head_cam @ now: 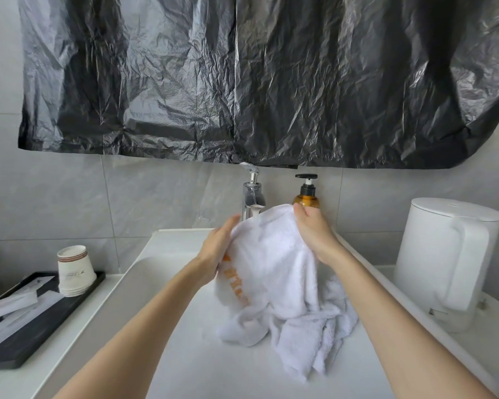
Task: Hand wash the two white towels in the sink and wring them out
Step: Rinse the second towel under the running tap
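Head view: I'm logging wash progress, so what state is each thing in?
Lettered towel, gripped by left hand and right hand under faucet
Second towel, crumpled in sink
Faucet, seemingly running
Soap bottle, upright, capped
Paper cups, stacked upside down on tray
Kettle, lid shut

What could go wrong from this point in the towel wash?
1. The towel is raised right up to the faucet spout. Water hitting it could splash past the sink rim toward the kettle beside it.
2. The towel's top is held just in front of the soap bottle. A hard scrub or tug might knock it over.
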